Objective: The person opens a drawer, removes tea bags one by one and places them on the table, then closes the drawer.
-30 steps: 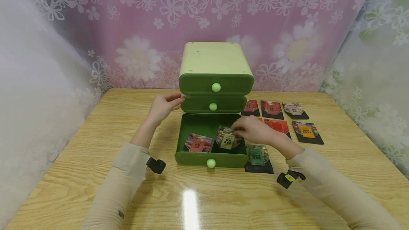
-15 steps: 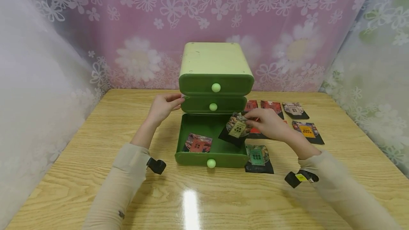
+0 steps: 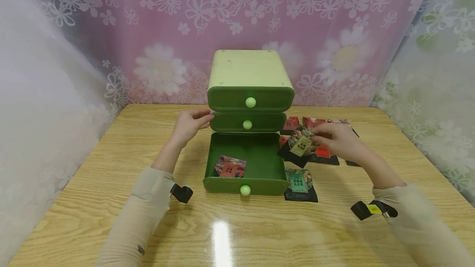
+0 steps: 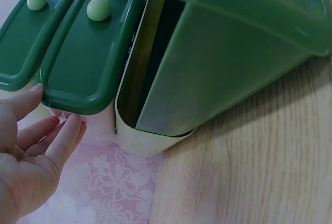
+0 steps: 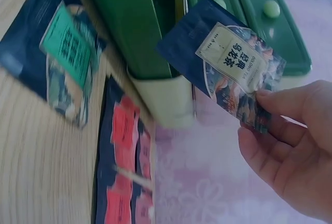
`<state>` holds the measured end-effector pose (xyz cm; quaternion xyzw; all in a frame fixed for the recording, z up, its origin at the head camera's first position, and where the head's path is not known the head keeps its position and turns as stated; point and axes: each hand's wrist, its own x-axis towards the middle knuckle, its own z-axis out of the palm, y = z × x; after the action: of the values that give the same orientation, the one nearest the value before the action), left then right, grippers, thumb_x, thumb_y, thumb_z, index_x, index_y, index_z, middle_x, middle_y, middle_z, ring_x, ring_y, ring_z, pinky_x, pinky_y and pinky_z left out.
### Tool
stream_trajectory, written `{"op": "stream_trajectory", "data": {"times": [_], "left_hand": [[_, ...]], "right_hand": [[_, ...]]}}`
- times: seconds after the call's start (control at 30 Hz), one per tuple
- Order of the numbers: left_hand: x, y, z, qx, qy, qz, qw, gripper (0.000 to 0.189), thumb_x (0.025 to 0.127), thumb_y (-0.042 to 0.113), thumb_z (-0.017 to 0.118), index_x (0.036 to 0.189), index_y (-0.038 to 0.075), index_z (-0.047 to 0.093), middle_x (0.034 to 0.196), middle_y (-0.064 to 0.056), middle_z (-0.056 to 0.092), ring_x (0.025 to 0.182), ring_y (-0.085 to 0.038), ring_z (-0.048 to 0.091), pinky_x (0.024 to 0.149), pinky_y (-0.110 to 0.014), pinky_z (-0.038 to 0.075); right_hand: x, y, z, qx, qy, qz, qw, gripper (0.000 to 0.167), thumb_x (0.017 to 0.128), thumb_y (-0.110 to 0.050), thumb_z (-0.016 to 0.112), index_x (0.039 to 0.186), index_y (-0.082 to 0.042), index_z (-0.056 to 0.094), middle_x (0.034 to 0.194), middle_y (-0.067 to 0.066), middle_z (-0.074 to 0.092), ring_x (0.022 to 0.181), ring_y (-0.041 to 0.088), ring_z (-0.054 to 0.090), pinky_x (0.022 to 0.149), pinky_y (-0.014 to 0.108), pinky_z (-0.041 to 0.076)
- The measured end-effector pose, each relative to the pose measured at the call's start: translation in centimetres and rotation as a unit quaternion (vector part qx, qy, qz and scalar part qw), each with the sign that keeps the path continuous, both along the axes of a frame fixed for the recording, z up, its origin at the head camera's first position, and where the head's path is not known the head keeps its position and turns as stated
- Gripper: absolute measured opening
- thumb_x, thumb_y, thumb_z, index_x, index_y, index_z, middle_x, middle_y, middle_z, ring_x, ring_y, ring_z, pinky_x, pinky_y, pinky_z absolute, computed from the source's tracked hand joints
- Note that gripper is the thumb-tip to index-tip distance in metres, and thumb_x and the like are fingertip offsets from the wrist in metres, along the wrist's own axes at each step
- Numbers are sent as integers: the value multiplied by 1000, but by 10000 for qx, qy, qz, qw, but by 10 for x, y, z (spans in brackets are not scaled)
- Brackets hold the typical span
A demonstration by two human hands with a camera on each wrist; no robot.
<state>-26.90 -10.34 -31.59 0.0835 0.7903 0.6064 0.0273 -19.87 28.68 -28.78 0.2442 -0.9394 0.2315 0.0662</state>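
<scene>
My right hand (image 3: 343, 143) pinches the edge of an oolong tea sachet (image 5: 228, 60) with a pale yellow label, held over other sachets right of a cream and green drawer cabinet (image 3: 248, 67). The cabinet's bottom drawer (image 3: 263, 160) is pulled out; the two above are closed. A tea sachet with a red label (image 3: 229, 167) lies at the left inside the drawer. My left hand (image 3: 188, 125) touches the left end of the middle drawer (image 4: 83, 53), thumb (image 4: 33, 97) at its front rim and fairly straight fingers against the side.
Beside the drawer's right front corner lies a sachet with a green label (image 3: 299, 182). Behind it, several red-labelled sachets (image 3: 291, 122) lie in rows, partly covered by my right hand and the held sachet. A floral curtain (image 3: 159, 24) hangs behind the wooden table (image 3: 130, 143).
My right hand has lifted the oolong tea sachet out of the bottom drawer and carried it right, over the sachets on the table. The left hand has stayed at the cabinet.
</scene>
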Motion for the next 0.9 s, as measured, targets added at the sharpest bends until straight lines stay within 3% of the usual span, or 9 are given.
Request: {"op": "stream_trajectory", "data": {"times": [0.2, 0.47, 0.73, 0.9], "left_hand": [[1, 1, 0, 94, -86, -32, 9999, 42, 92, 22, 60, 128, 0, 55, 127, -14, 55, 109, -25, 58, 90, -31, 51], [1, 0, 2, 42, -80, -36, 10000, 46, 92, 25, 61, 130, 1, 53, 130, -14, 53, 110, -25, 58, 92, -34, 50], [1, 0, 1, 35, -78, -35, 10000, 45, 91, 25, 61, 129, 1, 54, 129, -14, 54, 109, -25, 58, 93, -35, 50], [0, 0, 0, 71, -91, -40, 9999, 45, 91, 25, 61, 129, 2, 54, 128, -13, 54, 108, -25, 59, 94, -37, 49]], "right_hand": [[4, 26, 0, 235, -263, 121, 9993, 12, 90, -7, 61, 98, -3, 69, 85, -3, 63, 76, 15, 58, 58, 29, 51], [12, 58, -1, 465, -1043, -22, 9935, 15, 91, -7, 59, 102, 1, 66, 83, -1, 65, 66, 10, 58, 54, 26, 50], [12, 78, -10, 684, -2282, 267, 9708, 7, 92, -9, 57, 90, -8, 64, 71, -2, 52, 59, 8, 45, 49, 25, 41], [7, 85, -22, 674, -2660, 612, 9597, 9, 92, -11, 57, 91, -9, 66, 77, -3, 56, 63, 8, 51, 53, 27, 48]]}}
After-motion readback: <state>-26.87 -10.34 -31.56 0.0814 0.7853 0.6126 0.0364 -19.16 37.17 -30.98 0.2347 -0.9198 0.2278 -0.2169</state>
